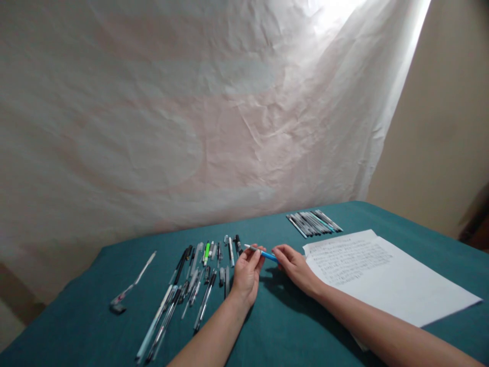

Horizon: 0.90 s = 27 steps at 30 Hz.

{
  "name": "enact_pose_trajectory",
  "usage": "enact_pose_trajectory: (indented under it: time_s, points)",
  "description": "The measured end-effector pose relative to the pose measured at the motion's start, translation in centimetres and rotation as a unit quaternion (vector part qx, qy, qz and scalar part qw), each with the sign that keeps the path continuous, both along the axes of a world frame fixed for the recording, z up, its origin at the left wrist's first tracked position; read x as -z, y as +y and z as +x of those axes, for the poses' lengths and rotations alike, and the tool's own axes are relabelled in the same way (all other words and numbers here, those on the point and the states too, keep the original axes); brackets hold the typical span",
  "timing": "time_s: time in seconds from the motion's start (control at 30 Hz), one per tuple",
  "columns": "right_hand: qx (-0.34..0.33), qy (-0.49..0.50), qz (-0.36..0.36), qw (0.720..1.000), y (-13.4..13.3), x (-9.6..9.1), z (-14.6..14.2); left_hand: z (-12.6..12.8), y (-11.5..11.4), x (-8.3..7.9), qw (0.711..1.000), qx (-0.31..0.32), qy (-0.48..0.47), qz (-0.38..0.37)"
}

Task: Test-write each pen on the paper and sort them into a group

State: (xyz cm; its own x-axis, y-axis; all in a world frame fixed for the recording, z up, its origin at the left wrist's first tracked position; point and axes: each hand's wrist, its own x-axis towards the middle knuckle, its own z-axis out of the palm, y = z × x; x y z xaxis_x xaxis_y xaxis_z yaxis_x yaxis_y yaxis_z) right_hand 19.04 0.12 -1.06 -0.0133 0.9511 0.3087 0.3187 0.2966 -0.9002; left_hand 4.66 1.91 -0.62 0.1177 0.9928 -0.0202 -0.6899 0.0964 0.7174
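A blue pen [268, 255] with a pale tip spans the gap between my two hands, above the table. My left hand [247, 272] grips its tip end between thumb and fingers. At its blue end, the fingers of my right hand [292, 264] are closed around it. Left of my left hand lie many loose pens, caps and pen parts, among them a bright green piece [207, 253] and a clear pen with a dark end [205, 300]. Beyond my right hand, a row of slim pens or refills [314, 223] lies side by side.
White paper sheets [412, 285] with handwritten lines lie on the right, partly under my right forearm. A thin white strip with a dark end [118, 304] lies at the far left. The green cloth [263, 331] covers the table, and a pale sheet [229, 122] hangs behind it.
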Motion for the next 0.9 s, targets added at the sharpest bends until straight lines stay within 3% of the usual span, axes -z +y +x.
enact_pose_trajectory:
  time_s: [0.2, 0.43, 0.57, 0.67, 0.73, 0.9]
  points:
    - [-0.004, -0.06, 0.087, 0.994, -0.7, -0.3, -0.5, -0.2, 0.4, 0.1, 0.999, -0.038, 0.0, -0.011]
    - [-0.003, -0.083, 0.083, 0.993, -0.7, -0.4, -0.1, -0.3, 0.3, -0.2, 1.0, -0.02, -0.007, -0.005]
    - [-0.007, -0.04, 0.063, 0.997, -1.1, -0.9, -0.3, -0.3, 0.3, -0.4, 1.0, -0.015, -0.013, -0.01]
    - [-0.065, 0.059, 0.021, 0.996, -1.5, -1.5, -0.5, -0.4, 0.4, -0.4, 0.999, -0.005, -0.03, -0.024]
    - [-0.142, 0.147, -0.038, 0.978, -1.5, -1.5, -0.6, -0.5, 0.5, -0.3, 0.999, 0.002, -0.039, -0.038]
    - [-0.311, 0.315, -0.174, 0.879, -0.9, -0.7, 0.0, -0.7, 0.6, -0.2, 0.997, 0.019, -0.023, -0.066]
